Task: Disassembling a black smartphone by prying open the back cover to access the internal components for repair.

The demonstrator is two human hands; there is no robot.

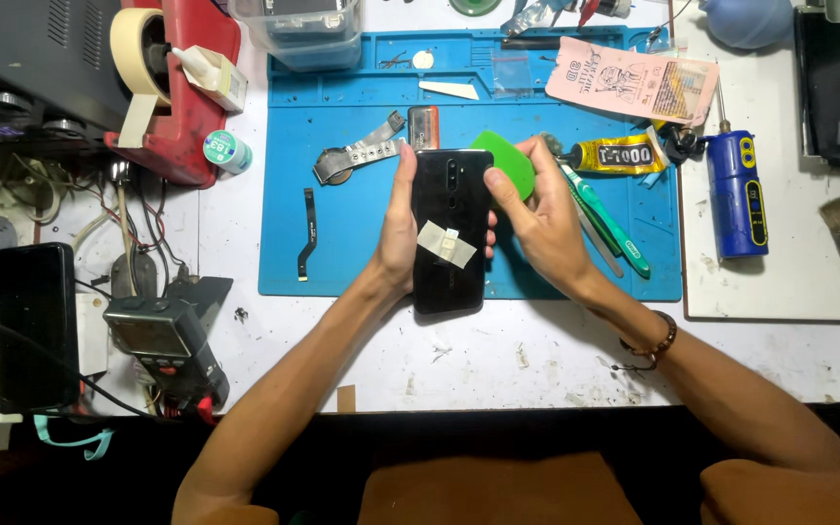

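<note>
While the left hand [399, 233] wraps around the left edge of a black phone [451, 228], back side up, the right hand [537, 219] pinches a green triangular pry pick [507, 160] against the phone's upper right edge. The phone is held just above the middle of a blue work mat [342, 262] that lies on the white tabletop [498, 360]. A small piece of pale tape [446, 243] is stuck across the lower half of the back cover. Both hands are closed: the left grips the phone body with the thumb on the left side and fingertips showing at the right edge, the right holds the pick between thumb and fingers.

Judging from this, the step in hand looks like working the pick into the seam of the back cover near the top right corner. Whether the tip has already entered the seam cannot be told from this view. The next move would call for a shallow, steady slide along the edge, with the left hand holding the body firm so the cover lifts without cracking.

To the left on the mat lie a thin flex cable [307, 233] and a metal strip with a round part [357, 156]. To the right are a tube of glue [619, 154], green-handled tools [607, 219], and, off the mat, a blue cylindrical device [736, 194]. Near left on the tabletop sits a multimeter [162, 340] beside another dark phone [34, 326].
</note>
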